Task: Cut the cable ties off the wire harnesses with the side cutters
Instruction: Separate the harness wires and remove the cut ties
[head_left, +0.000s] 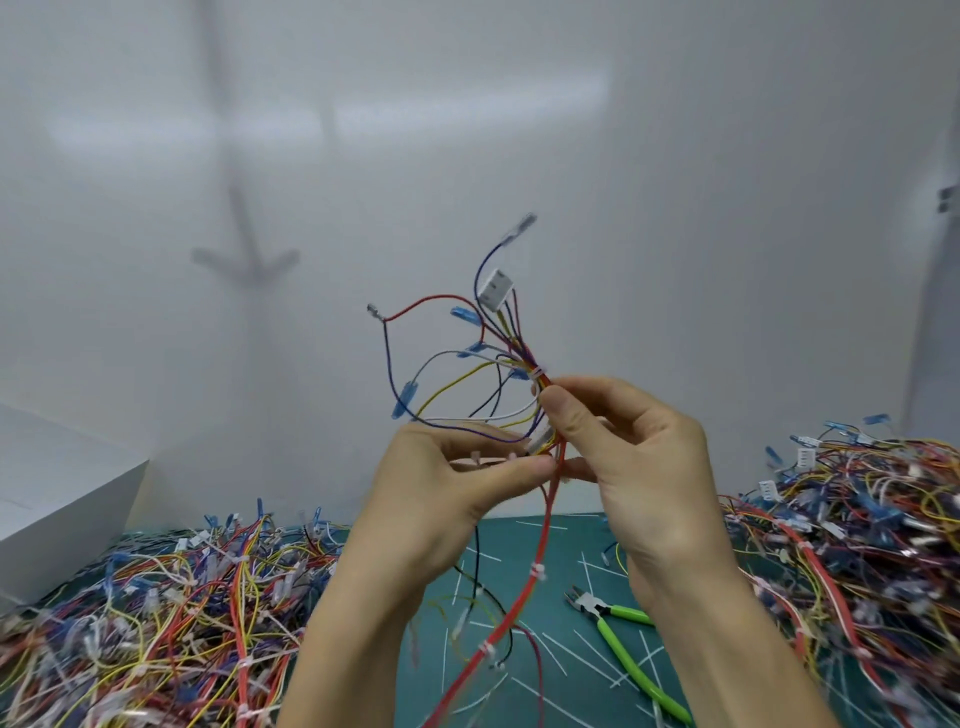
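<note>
Green cutting-mat surface (566, 540) has a tangled wire heap (156, 597) at 9 o'clock and a second heap (857, 519) at 3. Left hand (447, 483) and right hand (639, 457) both pinch a multicoloured wire harness (498, 364) fanning toward 12, with a white cable tie (539, 372) just above the right thumb. Green-handled side cutters (618, 623) lie on the mat at 5 o'clock.

Wire harness (539, 372) in both hands (447, 483) (644, 467), side cutters (597, 609) below

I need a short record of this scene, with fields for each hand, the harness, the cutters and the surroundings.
left hand: pinches the wire harness low on its bundle
right hand: pinches the harness just under a white cable tie
side cutters: lying unheld on the green mat
left pile, right pile: heaped harnesses beside the mat
other: white box at far left
</note>
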